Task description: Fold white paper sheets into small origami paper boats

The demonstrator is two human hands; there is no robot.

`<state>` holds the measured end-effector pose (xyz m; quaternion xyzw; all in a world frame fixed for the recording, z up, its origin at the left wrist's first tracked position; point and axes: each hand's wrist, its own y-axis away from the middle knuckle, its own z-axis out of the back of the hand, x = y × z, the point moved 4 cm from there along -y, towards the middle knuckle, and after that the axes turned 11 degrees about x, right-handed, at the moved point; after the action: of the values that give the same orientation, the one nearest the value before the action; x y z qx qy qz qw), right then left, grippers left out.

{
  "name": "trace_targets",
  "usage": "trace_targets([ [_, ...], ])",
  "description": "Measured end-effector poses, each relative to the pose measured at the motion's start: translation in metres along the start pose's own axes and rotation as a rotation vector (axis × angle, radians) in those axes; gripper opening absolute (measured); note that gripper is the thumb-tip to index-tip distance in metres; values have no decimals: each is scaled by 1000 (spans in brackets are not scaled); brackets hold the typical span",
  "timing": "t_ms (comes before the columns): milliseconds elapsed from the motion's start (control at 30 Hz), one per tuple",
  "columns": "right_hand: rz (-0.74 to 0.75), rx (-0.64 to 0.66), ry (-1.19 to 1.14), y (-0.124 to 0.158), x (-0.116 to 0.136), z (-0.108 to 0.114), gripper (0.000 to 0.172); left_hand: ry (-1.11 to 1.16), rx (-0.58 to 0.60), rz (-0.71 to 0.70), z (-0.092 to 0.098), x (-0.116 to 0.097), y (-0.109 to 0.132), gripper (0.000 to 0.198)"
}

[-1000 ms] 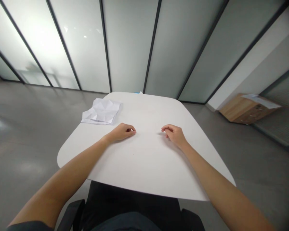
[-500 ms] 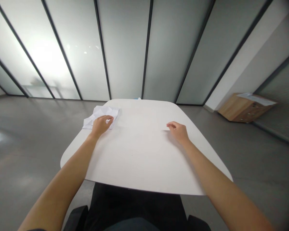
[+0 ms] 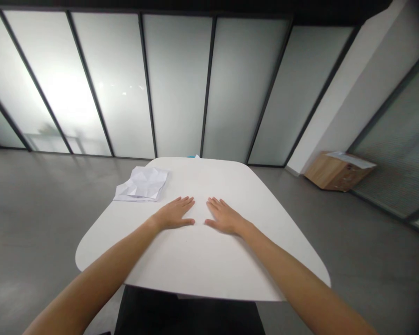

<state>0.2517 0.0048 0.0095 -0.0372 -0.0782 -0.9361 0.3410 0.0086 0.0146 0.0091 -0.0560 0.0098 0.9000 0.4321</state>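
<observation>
Your left hand (image 3: 174, 214) and right hand (image 3: 225, 217) lie flat, open and empty on the white table (image 3: 202, 260).
Creased white paper (image 3: 142, 184) sits just beyond your left hand, not touching it; a low wooden drawer unit (image 3: 337, 173) stands well off to the right.

Two hands are in view, one left hand (image 3: 173, 215) and one right hand (image 3: 224, 216), along with one white table (image 3: 209, 274) and one creased paper sheet (image 3: 141, 184). Farther off stand one wooden cabinet (image 3: 337, 173), topped by one more sheet of paper (image 3: 351, 159), and six frosted glass panels (image 3: 178, 83) (the leftmost barely a sliver).
</observation>
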Motion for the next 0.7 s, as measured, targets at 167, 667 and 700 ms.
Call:
trace_targets([
  [167,4,24,23,1,1,-3,99,-24,60,28,-7,1,0,90],
  [667,-105,43,22,-11,-6,-11,105,0,33,64,-12,5,-5,93],
  [700,-110,47,19,-11,-6,-11,106,7,24,66,-11,5,-4,93],
])
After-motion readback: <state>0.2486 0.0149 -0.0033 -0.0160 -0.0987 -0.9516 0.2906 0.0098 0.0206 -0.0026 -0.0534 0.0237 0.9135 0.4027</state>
